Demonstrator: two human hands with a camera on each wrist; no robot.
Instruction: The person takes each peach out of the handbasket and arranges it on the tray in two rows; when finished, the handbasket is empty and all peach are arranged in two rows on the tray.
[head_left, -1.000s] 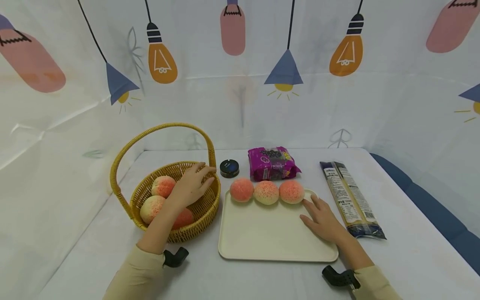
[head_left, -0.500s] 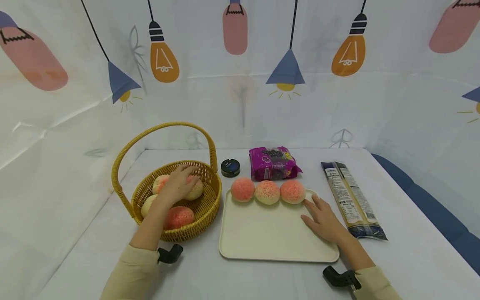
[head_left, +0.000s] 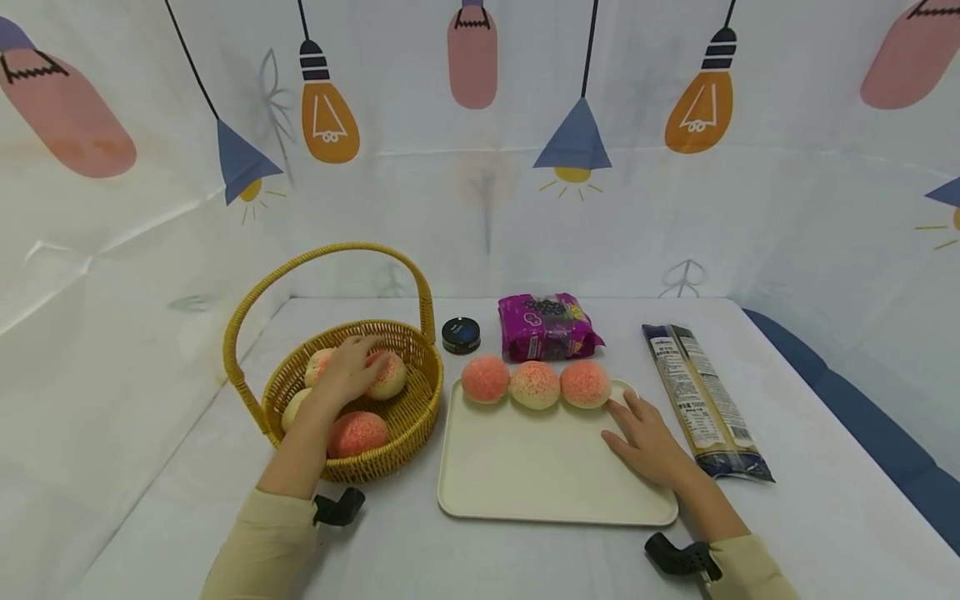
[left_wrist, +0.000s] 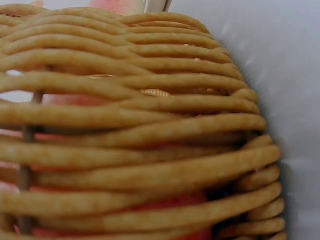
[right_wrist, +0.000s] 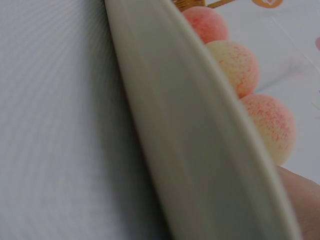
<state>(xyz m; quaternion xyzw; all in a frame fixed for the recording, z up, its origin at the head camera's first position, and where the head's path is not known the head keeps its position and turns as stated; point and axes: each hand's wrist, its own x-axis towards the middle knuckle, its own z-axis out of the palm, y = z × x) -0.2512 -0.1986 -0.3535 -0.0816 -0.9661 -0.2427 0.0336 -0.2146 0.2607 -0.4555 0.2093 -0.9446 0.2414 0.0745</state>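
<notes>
My left hand [head_left: 348,372] reaches over the wicker basket [head_left: 411,433], its thumb and fingers lying loosely over a pink-and-cream peach [head_left: 392,381] at the back right inside. The hand and forearm partly cover a peach [head_left: 317,367] and a paler one [head_left: 292,410]. Towards the basket's front is a red peach [head_left: 358,434]. On the cream tray [head_left: 555,475], my right hand [head_left: 647,442] rests at the right side with spread fingers, fingertips by the right-hand peach [head_left: 586,383]. A speckled peach [head_left: 534,385] and a pink peach [head_left: 485,379] complete that row.
Behind the tray lies a purple packet [head_left: 547,327], with a round black tin [head_left: 461,335] to its left. A long noodle pack [head_left: 705,400] lies right of the tray. The basket's tall handle [head_left: 330,254] arches above its bowl.
My left hand has shifted left inside the basket, uncovering the back-right peach and covering more of the left ones. My right hand stays on the tray.
</notes>
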